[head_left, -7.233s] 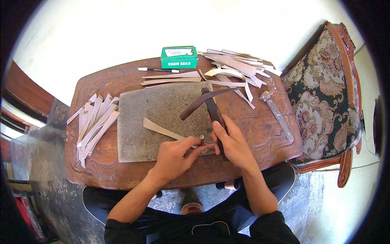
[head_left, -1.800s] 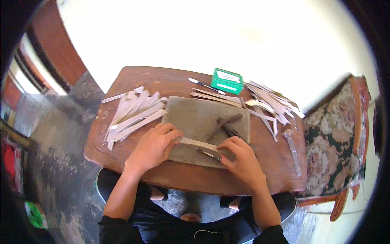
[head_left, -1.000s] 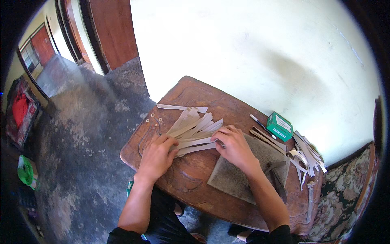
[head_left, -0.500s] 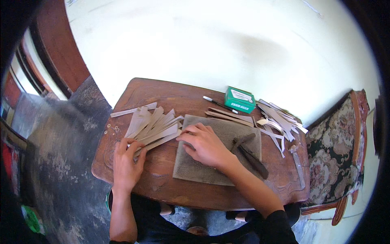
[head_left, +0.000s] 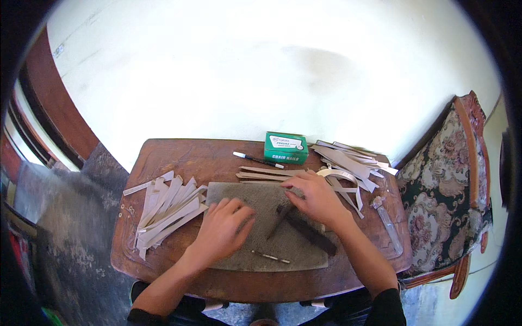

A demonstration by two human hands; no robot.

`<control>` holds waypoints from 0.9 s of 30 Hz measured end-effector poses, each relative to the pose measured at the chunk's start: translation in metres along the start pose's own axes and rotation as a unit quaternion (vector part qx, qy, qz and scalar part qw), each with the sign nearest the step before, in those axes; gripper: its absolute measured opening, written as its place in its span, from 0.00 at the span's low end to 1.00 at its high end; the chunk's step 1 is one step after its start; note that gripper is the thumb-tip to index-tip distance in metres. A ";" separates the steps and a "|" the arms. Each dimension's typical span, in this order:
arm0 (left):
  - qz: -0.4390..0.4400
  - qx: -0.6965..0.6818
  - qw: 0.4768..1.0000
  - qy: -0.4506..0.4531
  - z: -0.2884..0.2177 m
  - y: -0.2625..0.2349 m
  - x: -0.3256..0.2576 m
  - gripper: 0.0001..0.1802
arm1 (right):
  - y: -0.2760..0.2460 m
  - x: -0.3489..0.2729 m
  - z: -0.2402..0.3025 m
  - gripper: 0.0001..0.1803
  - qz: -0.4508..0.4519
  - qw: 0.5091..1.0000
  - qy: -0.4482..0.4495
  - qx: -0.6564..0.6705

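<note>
1. Left hand (head_left: 224, 228) lies flat, fingers loosely spread, palm down on the grey mat (head_left: 261, 247) at mid-counter; it grips nothing.
2. Right hand (head_left: 315, 196) rests at the mat's upper right edge, fingers curled down over pale strips (head_left: 266, 174); whether it pinches one, cannot tell.
3. Dark angled ruler (head_left: 304, 231) lies on the mat under the right wrist; a thin knife (head_left: 270, 256) lies on the mat near its front edge.
4. Green box (head_left: 286, 147) stands closed at the counter's (head_left: 190, 157) far edge, contents hidden; a pen (head_left: 255, 159) lies just left of it.
5. Cut strips pile (head_left: 166, 209) on the counter's left; another strip heap (head_left: 350, 165) on the right.
</note>
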State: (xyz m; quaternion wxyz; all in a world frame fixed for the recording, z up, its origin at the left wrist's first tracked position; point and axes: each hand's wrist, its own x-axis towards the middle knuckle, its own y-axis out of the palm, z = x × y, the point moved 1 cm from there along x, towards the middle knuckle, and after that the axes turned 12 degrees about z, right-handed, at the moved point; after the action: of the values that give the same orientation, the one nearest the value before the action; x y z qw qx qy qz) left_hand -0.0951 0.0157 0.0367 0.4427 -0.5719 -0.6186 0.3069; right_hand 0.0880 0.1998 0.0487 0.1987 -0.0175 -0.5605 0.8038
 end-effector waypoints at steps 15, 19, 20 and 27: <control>0.114 0.042 0.990 -0.075 0.093 0.037 0.126 0.15 | 0.037 0.046 -0.084 0.10 0.094 0.991 0.094 -0.027; 0.128 0.025 0.989 -0.074 0.093 0.034 0.130 0.14 | 0.033 0.048 -0.088 0.11 0.115 0.989 0.088 -0.019; 0.131 0.030 0.988 -0.076 0.093 0.034 0.132 0.13 | 0.031 0.048 -0.088 0.11 0.124 0.988 0.087 -0.020; 0.136 0.038 0.986 -0.088 0.085 0.021 0.131 0.13 | 0.013 0.045 -0.069 0.10 0.083 0.993 0.043 -0.069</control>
State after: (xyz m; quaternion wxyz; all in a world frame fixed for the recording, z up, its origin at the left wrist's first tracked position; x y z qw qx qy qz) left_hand -0.1560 0.1582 0.0087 0.3620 -0.6045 -0.5593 0.4367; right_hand 0.0598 0.2731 0.0197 0.1532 -0.1123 -0.6022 0.7754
